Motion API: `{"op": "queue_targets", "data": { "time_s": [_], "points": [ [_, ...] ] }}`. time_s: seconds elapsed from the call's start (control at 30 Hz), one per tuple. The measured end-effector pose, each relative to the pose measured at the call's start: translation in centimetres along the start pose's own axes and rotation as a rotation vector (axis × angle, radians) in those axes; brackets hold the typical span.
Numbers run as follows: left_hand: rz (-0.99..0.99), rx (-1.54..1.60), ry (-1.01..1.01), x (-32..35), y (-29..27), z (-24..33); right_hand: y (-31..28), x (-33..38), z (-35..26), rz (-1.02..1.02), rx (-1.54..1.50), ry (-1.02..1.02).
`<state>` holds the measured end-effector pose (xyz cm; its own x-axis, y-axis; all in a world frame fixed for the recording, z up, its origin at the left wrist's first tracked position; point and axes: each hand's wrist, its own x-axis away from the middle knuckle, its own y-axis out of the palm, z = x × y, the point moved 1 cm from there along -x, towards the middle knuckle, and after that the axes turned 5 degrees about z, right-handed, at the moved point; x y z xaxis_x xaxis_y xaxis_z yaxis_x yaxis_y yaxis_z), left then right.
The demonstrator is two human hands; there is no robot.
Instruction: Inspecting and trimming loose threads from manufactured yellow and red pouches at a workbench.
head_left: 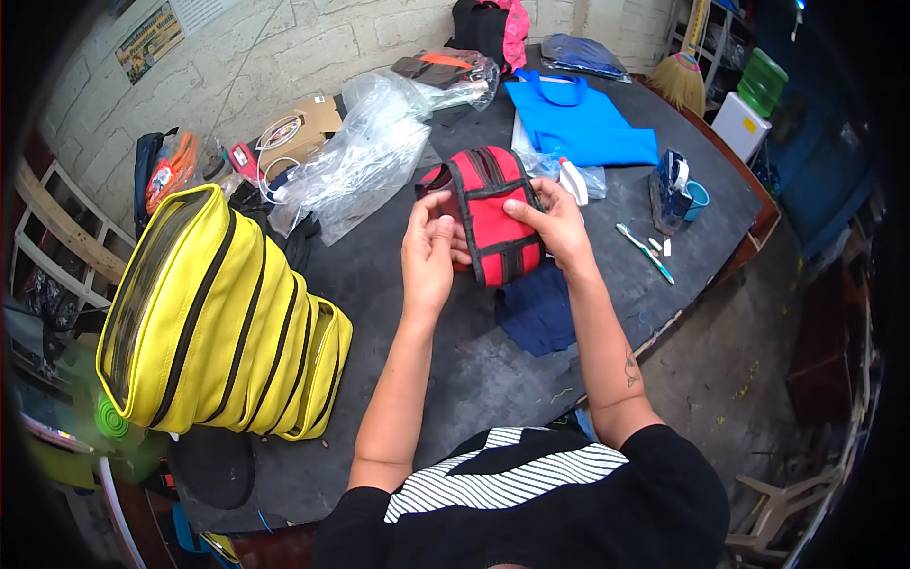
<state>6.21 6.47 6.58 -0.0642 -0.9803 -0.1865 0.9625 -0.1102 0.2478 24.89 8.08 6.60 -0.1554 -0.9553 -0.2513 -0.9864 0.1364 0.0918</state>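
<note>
Both my hands hold a small red fabric bag [500,216] with black binding and dark strips, raised over the dark table. My left hand [431,251] grips its left side, fingers partly hidden behind the edge. On the right, my right hand [561,223] presses its thumb on the red face, with the other fingers at the far side. Beneath the bag lies a folded navy cloth [538,313]. A white spray nozzle [573,180] shows just behind my right hand.
A tall yellow bag with black zippers [223,322] stands at left. Clear plastic wrapping [370,142] and a blue tote bag [583,119] lie farther back. To the right are a toothbrush [646,254], a blue cup [697,200] and the table's edge [678,318].
</note>
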Motion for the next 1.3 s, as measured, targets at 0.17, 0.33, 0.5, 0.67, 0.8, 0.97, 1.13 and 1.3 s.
{"op": "queue_targets", "data": {
  "time_s": [0.17,0.33,0.5,0.67,0.8,0.97,1.13,1.3],
  "points": [
    [-0.049,-0.532,0.391,1.7,1.5,1.3,-0.4,-0.3,0.2,0.011,-0.017,0.020],
    [0.160,-0.963,0.937,2.3,2.2,0.4,0.1,-0.7,0.6,0.021,-0.046,0.034],
    [0.137,-1.156,0.956,1.5,2.5,-0.9,0.4,-1.0,1.3,0.019,-0.066,-0.028],
    [0.182,-0.744,0.787,0.8,1.7,-1.1,0.5,-0.8,1.2,0.015,-0.063,-0.001],
    [0.244,0.110,0.464,0.6,0.7,-0.6,-0.4,-1.3,1.2,-0.025,-0.131,0.080],
    [0.109,-0.429,0.467,1.6,1.4,-0.3,-0.1,-1.2,0.2,-0.062,-0.176,0.128],
    [0.122,-0.790,0.821,2.6,2.2,0.3,0.3,-1.3,0.0,-0.003,-0.249,0.172],
    [0.201,-1.157,0.842,2.9,3.2,0.3,1.3,-0.6,-0.4,-0.014,-0.242,0.163]
  ]
}}
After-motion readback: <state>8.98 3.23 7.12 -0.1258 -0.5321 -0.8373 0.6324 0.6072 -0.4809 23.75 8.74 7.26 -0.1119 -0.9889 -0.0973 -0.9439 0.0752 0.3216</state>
